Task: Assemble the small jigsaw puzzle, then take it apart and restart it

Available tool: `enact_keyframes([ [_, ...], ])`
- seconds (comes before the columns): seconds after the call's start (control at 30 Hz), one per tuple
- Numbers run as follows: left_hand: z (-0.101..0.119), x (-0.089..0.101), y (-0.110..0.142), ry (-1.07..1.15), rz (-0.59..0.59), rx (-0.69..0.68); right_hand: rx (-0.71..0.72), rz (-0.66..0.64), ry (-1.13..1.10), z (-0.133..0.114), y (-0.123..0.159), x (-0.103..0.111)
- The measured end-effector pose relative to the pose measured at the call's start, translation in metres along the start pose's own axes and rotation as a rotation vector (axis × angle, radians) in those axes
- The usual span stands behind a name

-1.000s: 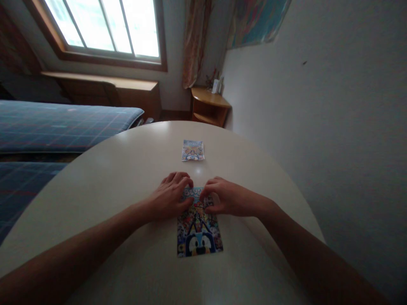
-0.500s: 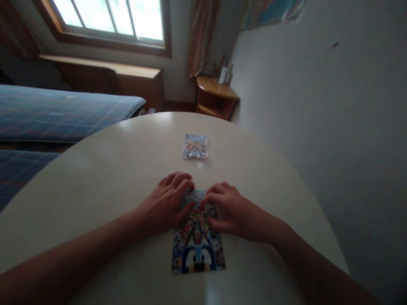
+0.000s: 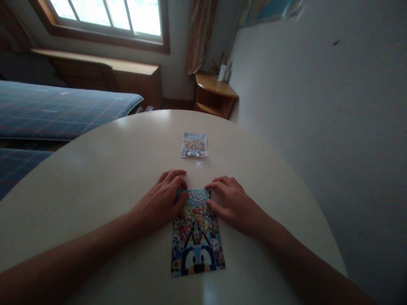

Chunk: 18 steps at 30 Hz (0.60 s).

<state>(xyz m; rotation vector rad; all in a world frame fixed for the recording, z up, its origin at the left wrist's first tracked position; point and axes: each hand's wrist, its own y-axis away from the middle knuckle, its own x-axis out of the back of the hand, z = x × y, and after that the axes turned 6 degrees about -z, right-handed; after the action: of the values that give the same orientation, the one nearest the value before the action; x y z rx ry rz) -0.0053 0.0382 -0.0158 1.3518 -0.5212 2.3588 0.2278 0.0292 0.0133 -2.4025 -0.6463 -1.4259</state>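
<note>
A colourful cartoon picture sheet (image 3: 197, 237) with a blue dog's face at its lower end lies flat on the table before me. My left hand (image 3: 163, 192) rests at its upper left corner, thumb on the edge and fingers curved apart. At the upper right corner sits my right hand (image 3: 233, 203), with the index fingertip and thumb tip touching the sheet's edge and a gap between them. Both hands are open. Beyond them lies a smaller, creased paper (image 3: 193, 145) with a similar dog picture.
The round cream table (image 3: 127, 152) fills the foreground. A plaid mattress (image 3: 70, 106) stands to the left, and a white wall (image 3: 318, 106) to the right. Behind are a wooden corner shelf (image 3: 216, 87), a desk (image 3: 136, 67) and a window (image 3: 108, 17).
My hands have moved apart, the left one leftward and the right one rightward, from over the upper part of the sheet to its corners. More of the picture's top shows now.
</note>
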Motion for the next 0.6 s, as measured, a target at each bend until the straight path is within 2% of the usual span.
enact_keyframes([
  [0.27, -0.002, -0.005, 0.0, -0.099, 0.073, -0.006, -0.065, 0.023, -0.006, 0.0, -0.001, -0.002],
  [0.6, 0.013, 0.004, -0.004, -0.276, 0.082, 0.032, -0.059, 0.045, 0.004, 0.002, -0.002, -0.006],
])
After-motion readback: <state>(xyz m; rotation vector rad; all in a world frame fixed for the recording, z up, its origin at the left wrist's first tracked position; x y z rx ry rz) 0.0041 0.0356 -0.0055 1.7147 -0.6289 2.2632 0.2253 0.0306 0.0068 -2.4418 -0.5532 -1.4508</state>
